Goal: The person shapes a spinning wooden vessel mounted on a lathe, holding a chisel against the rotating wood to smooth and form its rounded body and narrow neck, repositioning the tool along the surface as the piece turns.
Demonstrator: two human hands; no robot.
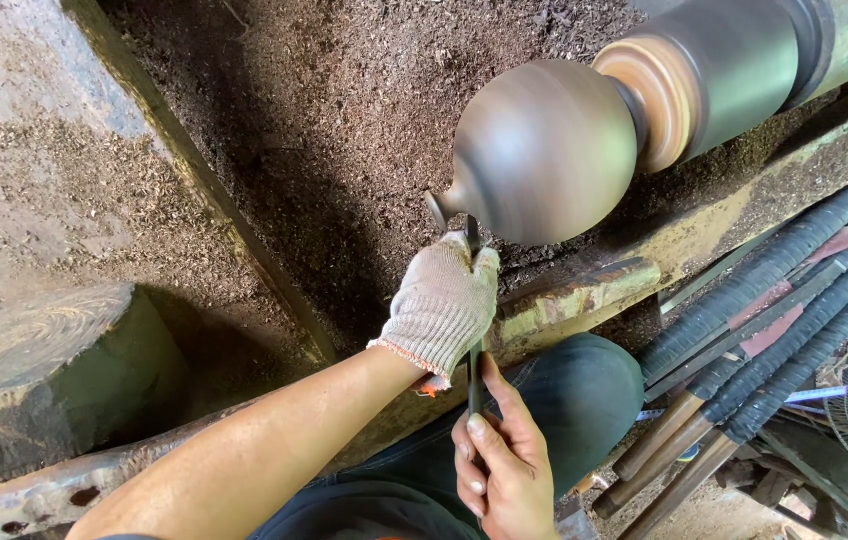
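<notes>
Wood vase (pixel 544 150) blurs on the lathe (pixel 724 70), above a shavings-strewn bed (pixel 344 130). Left hand (pixel 441 305), in a knit glove, clenches the chisel (pixel 473 380) against the rest (pixel 574 295), tip at the vase's narrow neck. Right hand (pixel 506 460), bare, grasps the chisel's lower shaft. Wrapped tool handles (pixel 774 320) lie at right, a log (pixel 44 370) at left.
</notes>
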